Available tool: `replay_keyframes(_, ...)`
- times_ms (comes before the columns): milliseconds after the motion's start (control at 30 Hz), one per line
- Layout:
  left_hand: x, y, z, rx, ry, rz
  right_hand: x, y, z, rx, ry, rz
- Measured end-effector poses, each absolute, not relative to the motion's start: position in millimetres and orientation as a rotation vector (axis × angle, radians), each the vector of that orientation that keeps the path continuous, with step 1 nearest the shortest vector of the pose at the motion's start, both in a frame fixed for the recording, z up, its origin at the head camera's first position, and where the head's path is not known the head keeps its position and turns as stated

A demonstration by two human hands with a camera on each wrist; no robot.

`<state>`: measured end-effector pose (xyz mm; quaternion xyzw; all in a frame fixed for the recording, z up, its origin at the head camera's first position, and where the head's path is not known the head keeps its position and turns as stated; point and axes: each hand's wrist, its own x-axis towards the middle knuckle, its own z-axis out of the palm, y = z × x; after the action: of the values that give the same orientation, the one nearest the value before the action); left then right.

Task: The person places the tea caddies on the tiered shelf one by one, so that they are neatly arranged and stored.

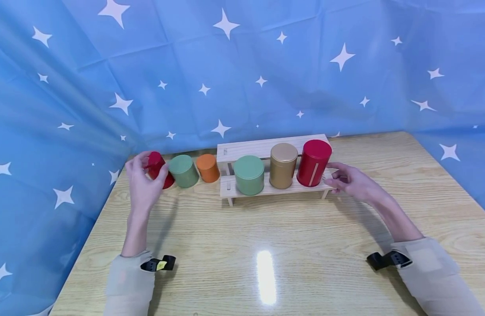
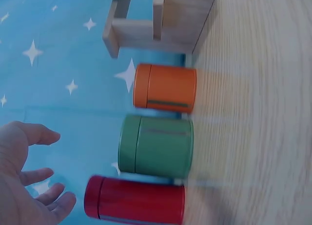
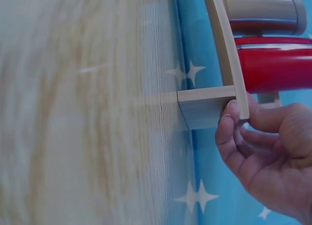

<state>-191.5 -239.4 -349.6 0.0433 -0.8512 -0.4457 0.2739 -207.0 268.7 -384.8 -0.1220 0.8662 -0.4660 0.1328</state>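
At the left end of a row on the table stands a small red canister [image 1: 156,169]. My left hand [image 1: 144,182] is over it with thumb and fingers spread; the left wrist view shows a gap between the fingers and its lid. Beside it stand a green canister [image 1: 184,171] and a smaller orange canister [image 1: 208,168]. My right hand [image 3: 268,157] pinches the right end of the wooden rack's [image 3: 229,54] lower board, thumb above and fingertips below. A tall red canister [image 1: 314,163] stands on that board close to the thumb.
A gold canister [image 1: 283,166] and a wide green canister [image 1: 249,175] share the rack's lower board with the tall red one. The rack's upper board [image 1: 262,147] runs behind them. A blue curtain [image 1: 242,66] with white stars hangs along the back and sides of the wooden table [image 1: 210,245].
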Motion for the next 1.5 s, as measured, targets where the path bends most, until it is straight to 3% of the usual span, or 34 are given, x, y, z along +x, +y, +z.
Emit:
replay_keyframes(567, -202.2, -265.7, -370.6, 0.357, -2.372, -1.204, -207.2, 267.3, -384.2, -0.335, 2.518, -1.329)
replay_keyframes(1500, -215.7, -275.4, -385.1, 0.372, -2.285, -1.476, -206.4, 266.9, -382.5, -0.341, 2.54, -1.308)
